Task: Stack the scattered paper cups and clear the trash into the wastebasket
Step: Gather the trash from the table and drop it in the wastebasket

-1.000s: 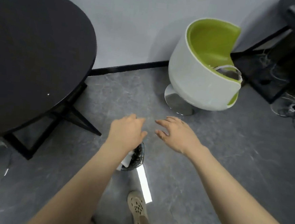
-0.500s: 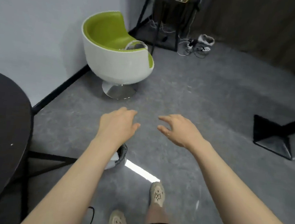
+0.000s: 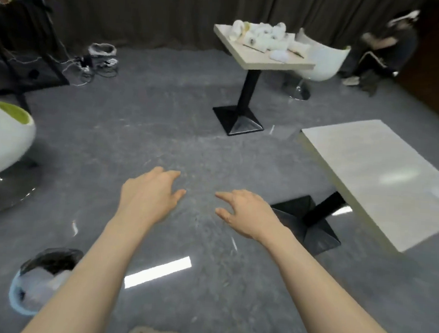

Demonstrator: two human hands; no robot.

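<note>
Both my left hand [image 3: 149, 196] and right hand [image 3: 246, 213] hang in front of me with fingers loosely spread, holding nothing. The paper cups [image 3: 262, 37] lie scattered on the far desk [image 3: 271, 61]; the wastebasket [image 3: 44, 281] sits near left by my arm. I'd walk over, nest cups mouth-up, then gather scraps. The far pile is blurred: I can't separate cups from trash, and my arm hides part of the basket.

White paper cups [image 3: 262, 37] lie scattered on the far table [image 3: 274, 61]; wastebasket [image 3: 38, 281] stands lower left.
</note>
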